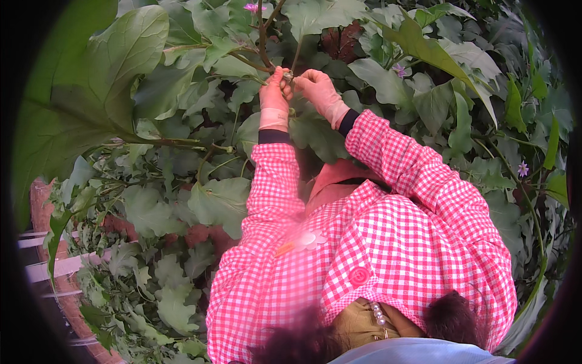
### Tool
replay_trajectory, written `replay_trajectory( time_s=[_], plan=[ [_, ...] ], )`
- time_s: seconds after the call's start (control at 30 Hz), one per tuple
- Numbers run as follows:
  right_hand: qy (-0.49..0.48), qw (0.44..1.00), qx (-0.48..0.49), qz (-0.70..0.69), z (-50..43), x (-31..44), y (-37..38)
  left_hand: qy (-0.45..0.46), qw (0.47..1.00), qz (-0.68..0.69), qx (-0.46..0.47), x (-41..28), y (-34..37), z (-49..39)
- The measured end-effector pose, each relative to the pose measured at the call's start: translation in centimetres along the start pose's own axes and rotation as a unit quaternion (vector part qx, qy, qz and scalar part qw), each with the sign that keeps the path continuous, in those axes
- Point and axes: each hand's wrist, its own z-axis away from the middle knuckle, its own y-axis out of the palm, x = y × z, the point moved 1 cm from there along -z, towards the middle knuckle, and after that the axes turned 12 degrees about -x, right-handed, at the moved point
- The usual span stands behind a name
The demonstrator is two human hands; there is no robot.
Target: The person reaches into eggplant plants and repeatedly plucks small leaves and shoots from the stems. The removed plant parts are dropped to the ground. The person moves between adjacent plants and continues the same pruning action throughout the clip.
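My left hand (275,91), in a thin pale glove, is closed around a plant stem at a fork, at the top centre. Dark brown stems (263,38) rise from that fork, among broad lobed leaves like those of an eggplant. Close to its right, my right hand (316,90), gloved the same way, has its thumb and forefinger pinched together beside a small pale greenish piece (288,76) at the left fingers. Whether the right fingertips grip anything is too small to tell.
Dense leafy plants surround both arms. A big leaf (132,59) on a side branch (173,142) reaches in close from the left. Purple flowers (523,169) show at the right. Reddish soil (213,236) appears between leaves, and pale strips (68,267) cross the lower left.
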Motion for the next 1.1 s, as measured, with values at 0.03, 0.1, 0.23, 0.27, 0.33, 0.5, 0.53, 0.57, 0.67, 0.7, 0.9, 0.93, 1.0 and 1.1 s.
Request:
replay_trajectory(
  time_s=[0.03, 0.1, 0.23, 0.27, 0.33, 0.5, 0.53, 0.57, 0.67, 0.7, 0.9, 0.93, 1.0, 1.1],
  plan=[
    [0.024, 1.0, -0.013, 0.005, 0.1, -0.1, -0.3, -0.003, 1.0, 0.017, -0.007, -0.2, -0.1, 0.0],
    [0.052, 0.999, -0.013, -0.002, 0.5, -0.1, -1.2, -0.005, 0.999, 0.036, -0.002, -0.6, -0.3, -0.1],
    [0.116, 0.987, 0.042, -0.105, 1.1, -0.3, -2.7, -0.075, 0.995, 0.052, 0.028, -0.7, -0.7, -0.3],
    [0.118, 0.987, 0.046, -0.103, 1.2, -0.3, -2.9, -0.08, 0.995, 0.054, 0.021, -0.6, -0.9, -0.4],
    [0.113, 0.987, 0.062, -0.101, 1.4, -0.2, -3.4, -0.084, 0.994, 0.061, 0.031, -0.2, -1.2, -0.6],
    [0.189, 0.965, 0.102, -0.15, 3.0, -0.2, -5.1, -0.086, 0.994, 0.075, -0.003, 0.7, -2.7, 0.0],
    [0.207, 0.961, 0.109, -0.146, 3.3, -0.3, -5.6, -0.077, 0.994, 0.072, -0.022, 1.0, -3.0, 0.7],
    [0.196, 0.958, 0.144, -0.15, 3.7, -0.3, -6.1, -0.057, 0.994, 0.092, -0.023, 1.4, -3.4, 1.8],
    [0.263, 0.951, 0.127, -0.101, 4.8, -1.1, -7.6, 0.039, 0.995, 0.004, -0.091, 4.1, -3.8, 6.3],
    [0.262, 0.952, 0.135, -0.081, 5.2, -1.5, -8.2, 0.021, 0.995, -0.032, -0.095, 5.8, -3.6, 8.1],
    [0.153, 0.973, 0.168, 0.036, 10.0, -3.9, -11.3, 0.194, 0.902, -0.385, -0.039, 14.0, -3.1, 16.0],
    [0.112, 0.971, 0.166, 0.134, 10.6, -4.1, -11.6, 0.281, 0.824, -0.489, -0.057, 14.2, -3.3, 16.4],
    [0.073, 0.977, 0.19, 0.057, 11.9, -3.8, -12.2, 0.097, 0.756, -0.643, 0.076, 15.3, -3.3, 17.7],
    [0.121, 0.978, 0.158, 0.062, 13.0, -1.8, -12.8, 0.235, 0.746, -0.591, 0.196, 15.3, -2.9, 20.1]
  ],
)
